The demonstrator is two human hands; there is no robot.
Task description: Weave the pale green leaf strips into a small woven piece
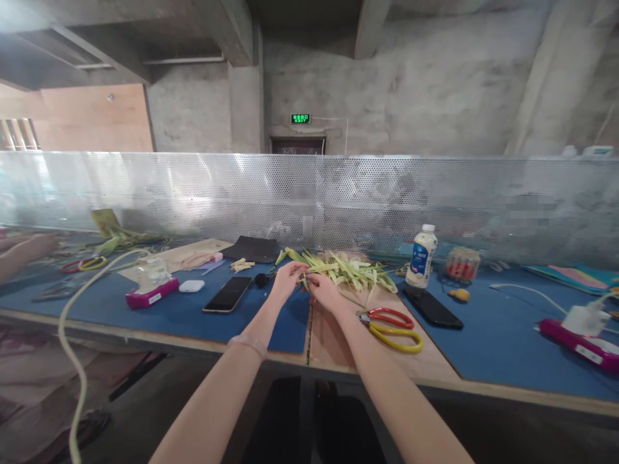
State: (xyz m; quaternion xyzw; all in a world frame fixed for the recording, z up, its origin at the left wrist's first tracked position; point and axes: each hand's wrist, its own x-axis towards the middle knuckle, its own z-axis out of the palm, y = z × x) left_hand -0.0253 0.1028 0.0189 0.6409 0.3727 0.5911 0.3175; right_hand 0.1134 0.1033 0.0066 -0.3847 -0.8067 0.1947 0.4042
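Note:
My left hand (289, 278) and my right hand (324, 290) meet in front of me, fingertips pinched close together. A small bit of green shows between them, but what they hold is too small to make out. Just behind and to the right of them lies a loose pile of yellow-green leaf strips (355, 270), some reaching behind my fingers. Scissors (394, 328) with one red and one yellow handle rest on the bare wooden board (333, 335) near my right forearm.
To the left are a phone (227, 295), a white earbud case (192, 286) and a purple power strip (152, 294). A bottle (421, 256), a black phone (432, 308) and a jar (461, 265) stand or lie right. A perforated metal partition (232, 193) runs behind. Another person's hand (39, 246) is far left.

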